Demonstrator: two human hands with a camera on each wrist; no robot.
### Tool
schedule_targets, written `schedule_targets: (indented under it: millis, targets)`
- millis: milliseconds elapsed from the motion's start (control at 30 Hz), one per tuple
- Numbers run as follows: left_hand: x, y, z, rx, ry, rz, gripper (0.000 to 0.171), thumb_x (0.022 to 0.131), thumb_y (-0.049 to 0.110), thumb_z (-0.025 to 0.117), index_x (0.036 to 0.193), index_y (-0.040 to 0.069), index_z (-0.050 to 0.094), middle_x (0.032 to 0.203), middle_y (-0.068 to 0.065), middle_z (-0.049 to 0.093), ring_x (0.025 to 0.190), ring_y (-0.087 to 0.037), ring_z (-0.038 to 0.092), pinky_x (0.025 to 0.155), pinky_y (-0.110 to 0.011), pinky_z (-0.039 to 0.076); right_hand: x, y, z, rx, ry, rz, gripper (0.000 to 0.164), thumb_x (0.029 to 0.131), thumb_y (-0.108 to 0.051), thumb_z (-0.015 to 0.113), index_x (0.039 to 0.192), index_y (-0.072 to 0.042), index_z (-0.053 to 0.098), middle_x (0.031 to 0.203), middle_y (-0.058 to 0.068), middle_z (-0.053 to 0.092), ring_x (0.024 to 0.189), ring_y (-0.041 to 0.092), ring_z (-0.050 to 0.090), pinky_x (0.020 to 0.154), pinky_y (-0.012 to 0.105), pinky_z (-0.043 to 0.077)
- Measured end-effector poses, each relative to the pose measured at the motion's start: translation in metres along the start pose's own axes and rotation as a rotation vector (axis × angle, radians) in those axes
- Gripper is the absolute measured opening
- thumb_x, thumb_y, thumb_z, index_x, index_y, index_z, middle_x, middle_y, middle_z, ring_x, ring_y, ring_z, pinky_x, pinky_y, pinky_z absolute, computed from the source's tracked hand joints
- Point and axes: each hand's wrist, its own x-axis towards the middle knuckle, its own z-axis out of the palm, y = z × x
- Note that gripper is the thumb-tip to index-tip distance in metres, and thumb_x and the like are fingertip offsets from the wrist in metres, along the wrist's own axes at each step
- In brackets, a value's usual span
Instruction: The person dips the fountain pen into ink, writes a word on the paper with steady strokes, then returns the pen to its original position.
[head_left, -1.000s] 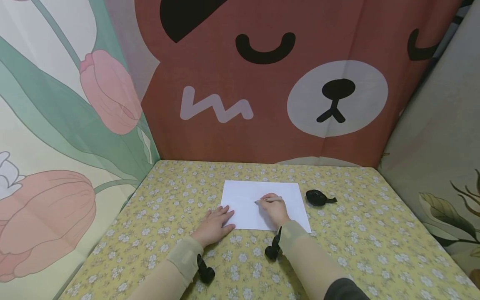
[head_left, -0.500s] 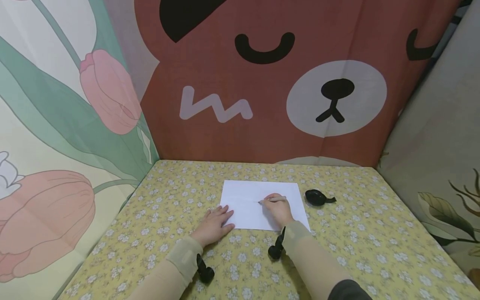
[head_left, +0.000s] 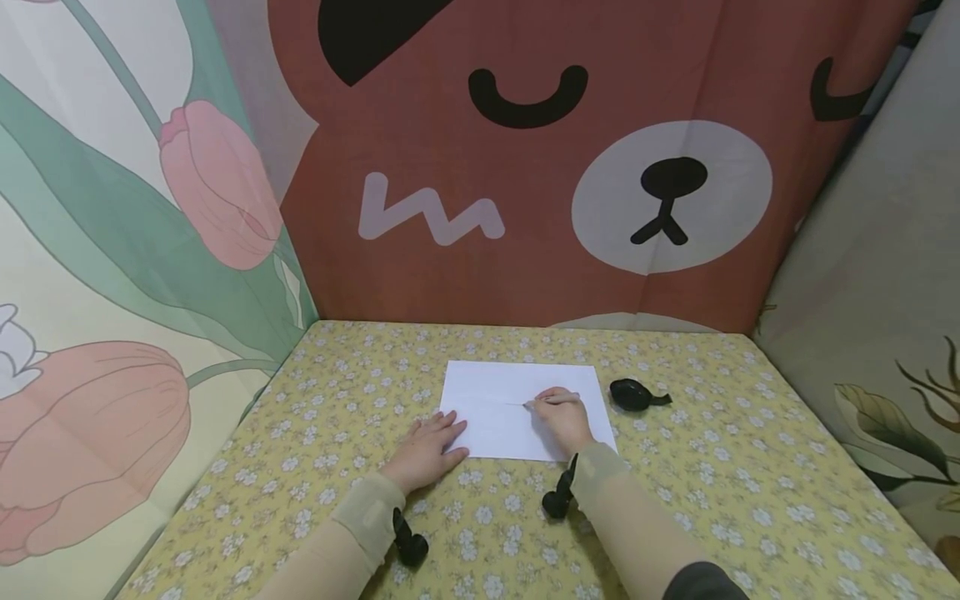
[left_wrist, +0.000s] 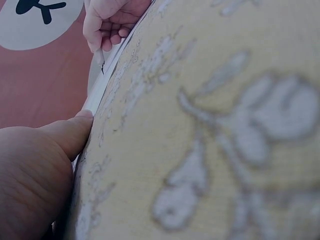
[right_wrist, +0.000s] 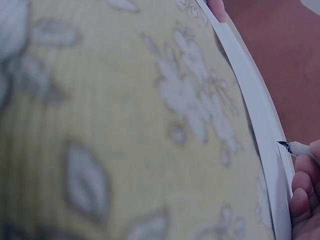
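A white sheet of paper [head_left: 487, 385] lies on the flowered tablecloth. My right hand [head_left: 566, 421] pinches a slim light pen [head_left: 558, 399] with a dark tip, which meets the paper right of its middle. A short thin line runs left from that tip. In the right wrist view the pen [right_wrist: 300, 149] shows its dark pointed end against the sheet. With fingers spread, my left hand [head_left: 426, 450] rests on the paper's lower left corner. Its thumb [left_wrist: 75, 131] lies at the sheet's near edge in the left wrist view.
Right of the paper sits a black oval object [head_left: 632, 395] with a short tail, its kind unclear. The yellow flowered tablecloth [head_left: 360, 375] covers the table. Printed fabric with a bear [head_left: 540, 283] and tulips hangs behind and at the sides.
My right hand has slid to the right with the pen, and a thin line now shows behind its tip. The left hand has stayed in place on the paper.
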Motion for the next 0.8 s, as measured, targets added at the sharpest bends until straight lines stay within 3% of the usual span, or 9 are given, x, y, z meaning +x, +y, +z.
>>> schedule_targets:
  millis: [800]
  targets:
    - [0.001, -0.001, 0.002, 0.01, -0.01, -0.016, 0.057, 0.099, 0.046, 0.048, 0.148, 0.017, 0.04, 0.157, -0.005, 0.027, 0.145, -0.028, 0.019, 0.116, -0.055, 0.009, 0.003, 0.011, -0.017, -0.018, 0.081, 0.013, 0.018, 0.084, -0.022, 0.072, 0.092, -0.006, 0.069, 0.088, 0.007, 0.065, 0.077, 0.021, 0.057, 0.068, 0.03, 0.047]
